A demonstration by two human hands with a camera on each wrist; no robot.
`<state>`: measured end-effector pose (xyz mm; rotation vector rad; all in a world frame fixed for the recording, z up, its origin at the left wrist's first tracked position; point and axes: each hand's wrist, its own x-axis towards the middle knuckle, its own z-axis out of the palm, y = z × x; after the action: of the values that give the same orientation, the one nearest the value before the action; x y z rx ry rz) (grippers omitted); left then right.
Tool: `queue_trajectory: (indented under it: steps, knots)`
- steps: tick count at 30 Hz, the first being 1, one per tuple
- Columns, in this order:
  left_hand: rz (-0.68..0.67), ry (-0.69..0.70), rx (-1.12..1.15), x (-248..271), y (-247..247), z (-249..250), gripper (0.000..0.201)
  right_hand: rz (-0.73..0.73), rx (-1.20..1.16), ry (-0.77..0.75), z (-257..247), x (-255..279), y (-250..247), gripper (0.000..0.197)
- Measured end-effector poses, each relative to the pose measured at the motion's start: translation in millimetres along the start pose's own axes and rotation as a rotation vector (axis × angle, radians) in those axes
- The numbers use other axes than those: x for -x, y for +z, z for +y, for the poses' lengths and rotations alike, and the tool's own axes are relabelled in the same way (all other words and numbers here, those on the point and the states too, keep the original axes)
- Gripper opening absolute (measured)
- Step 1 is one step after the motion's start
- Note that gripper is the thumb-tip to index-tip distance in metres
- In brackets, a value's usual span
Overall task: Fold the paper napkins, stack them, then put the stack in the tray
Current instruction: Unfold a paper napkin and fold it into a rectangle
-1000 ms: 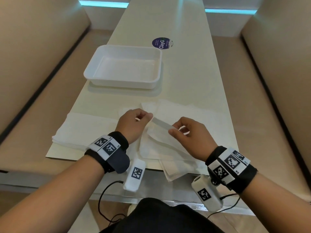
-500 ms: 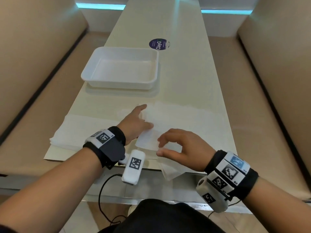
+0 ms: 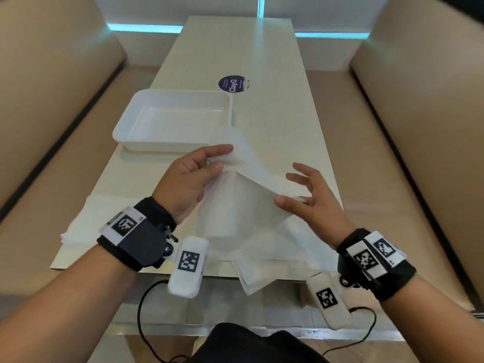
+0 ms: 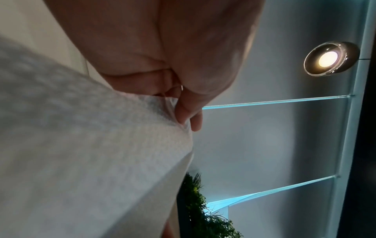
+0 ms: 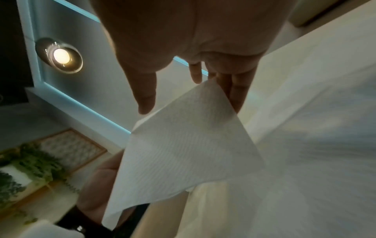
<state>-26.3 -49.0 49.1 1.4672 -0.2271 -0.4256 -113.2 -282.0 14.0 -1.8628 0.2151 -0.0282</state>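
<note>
A white paper napkin (image 3: 241, 197) hangs unfolded above the table, lifted by its far corner. My left hand (image 3: 222, 158) pinches that corner between thumb and fingers; the left wrist view shows the pinch on the napkin (image 4: 101, 145) up close. My right hand (image 3: 293, 187) is at the napkin's right edge with fingers spread and straight. In the right wrist view the napkin (image 5: 183, 145) has its corner against the right fingers (image 5: 234, 90), thumb apart. The white tray (image 3: 125, 132) stands empty beyond my left hand. Folded napkins (image 3: 251, 281) lie at the table's front edge.
A pile of flat napkins (image 3: 83, 221) lies at the table's front left corner. More napkin sheets (image 3: 309, 184) lie under my right hand. A round dark sticker (image 3: 233, 83) is on the table behind the tray. Padded benches run along both sides.
My left hand has lifted a napkin off the table by one corner. My right hand has risen from the folded napkin and spread its fingers by the lifted sheet.
</note>
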Motion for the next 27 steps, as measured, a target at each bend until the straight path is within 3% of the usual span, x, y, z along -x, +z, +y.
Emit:
queue_trajectory:
  steps: [4, 7, 9, 15, 20, 22, 24, 27]
  knots:
    - [0.046, -0.052, -0.034, 6, -2, -6, 0.026, 0.017, 0.069, -0.129, -6, -2, -8, 0.062]
    - [-0.044, -0.094, -0.089, 14, -10, -15, 0.058, 0.035, 0.070, -0.087, 0, -4, -19, 0.028]
    - [-0.095, -0.114, -0.182, 19, -14, -21, 0.068, 0.040, 0.108, -0.071, 4, -2, -26, 0.017]
    - [-0.164, -0.127, -0.474, 35, -15, -33, 0.050, -0.048, 0.161, 0.011, 10, 8, -37, 0.006]
    - [-0.267, -0.181, -0.445, 44, -5, -35, 0.078, -0.107, 0.157, 0.023, 6, 12, -44, 0.008]
    - [-0.240, -0.184, -0.411, 44, 3, -35, 0.083, -0.107, 0.137, 0.027, 4, 9, -46, 0.009]
    - [-0.156, -0.172, -0.421, 42, 11, -33, 0.076, -0.098, 0.124, 0.041, 3, 6, -49, 0.010]
    - [-0.073, -0.126, -0.409, 39, 17, -30, 0.044, -0.121, 0.142, 0.061, 5, 2, -54, 0.012]
